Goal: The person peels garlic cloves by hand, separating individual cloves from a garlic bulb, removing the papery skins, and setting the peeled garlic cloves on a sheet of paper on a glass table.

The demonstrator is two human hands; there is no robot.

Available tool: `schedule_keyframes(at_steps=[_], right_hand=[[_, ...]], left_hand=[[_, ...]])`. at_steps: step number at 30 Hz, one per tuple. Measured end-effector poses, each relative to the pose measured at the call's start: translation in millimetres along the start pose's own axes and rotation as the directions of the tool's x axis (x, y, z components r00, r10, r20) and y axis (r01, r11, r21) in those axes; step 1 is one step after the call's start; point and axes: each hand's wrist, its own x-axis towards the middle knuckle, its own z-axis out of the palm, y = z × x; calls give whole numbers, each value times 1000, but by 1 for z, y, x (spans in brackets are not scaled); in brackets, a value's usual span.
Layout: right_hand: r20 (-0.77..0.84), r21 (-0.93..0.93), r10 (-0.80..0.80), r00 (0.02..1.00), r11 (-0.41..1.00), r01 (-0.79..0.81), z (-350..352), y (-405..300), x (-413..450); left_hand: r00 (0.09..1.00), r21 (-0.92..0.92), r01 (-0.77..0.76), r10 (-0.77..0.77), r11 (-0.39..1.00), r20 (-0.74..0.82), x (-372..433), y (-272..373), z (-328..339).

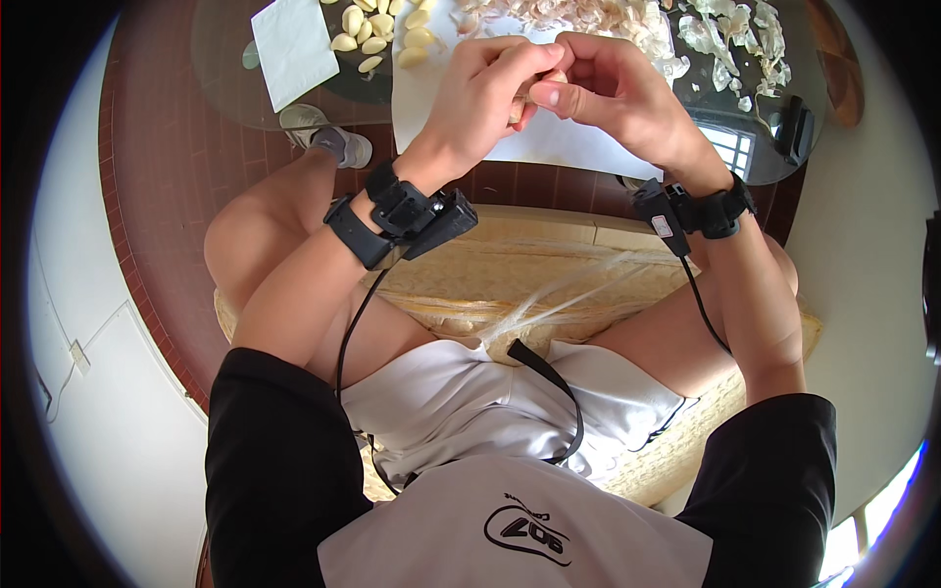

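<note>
My left hand (474, 103) and my right hand (625, 103) meet over the near part of a white sheet of paper (581, 143). Pinched between their thumbs and fingers is unpeeled garlic (517, 111), mostly covered by the fingers; I cannot tell whether it is one piece or more. Peeled garlic cloves (373, 44) lie to the left, some on the glass and some along the paper's left edge. Beyond my hands, a heap of pinkish garlic skins (559, 13) spreads across the far part of the sheet.
The paper rests on a glass table (220, 81). A folded white tissue (294, 55) lies left of the cloves. Larger pale skins (713, 40) are scattered at right, near a black object (795, 132) by the rim. Black strapped devices (412, 220) with cables sit on both wrists.
</note>
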Motion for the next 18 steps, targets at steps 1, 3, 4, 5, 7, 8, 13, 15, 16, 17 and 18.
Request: schedule_keyframes(at_steps=[1, 3, 4, 5, 7, 8, 13, 15, 16, 17, 18], right_hand=[[25, 4, -9, 1000, 1000, 9, -2, -1, 0], [41, 16, 11, 999, 1000, -12, -4, -5, -2], [57, 28, 31, 998, 999, -33, -5, -7, -3], [57, 27, 31, 998, 999, -32, -7, -7, -3], [121, 44, 30, 992, 998, -35, -12, -6, -3], [119, 42, 31, 992, 998, -36, -14, -6, -3], [189, 129, -35, 981, 992, 10, -20, -7, -4], [177, 151, -23, 984, 989, -4, -19, -12, -4], [170, 174, -13, 985, 985, -17, -18, -14, -3], [170, 173, -13, 985, 985, -17, -20, -15, -2], [140, 69, 8, 990, 997, -18, -23, -15, -1]], left_hand=[[1000, 1, 0, 0, 1000, -1, -1, 2, 0], [999, -38, 43, -44, 998, -5, -2, 7, 1], [999, -38, 43, -43, 998, -4, -2, 8, 1], [999, -38, 46, -47, 998, -13, -2, 10, 1], [999, -39, 50, -50, 998, -17, -2, 11, 2], [998, -66, 55, -54, 996, 10, -1, 11, 1], [993, -187, 111, -102, 976, 55, 1, 16, -4], [991, -364, 132, -119, 922, 56, 4, 14, -16], [990, -345, 142, -130, 928, 57, 7, 16, -23], [990, -346, 141, -129, 928, 58, 9, 16, -26], [991, -271, 128, -113, 954, 69, 10, 18, -27]])
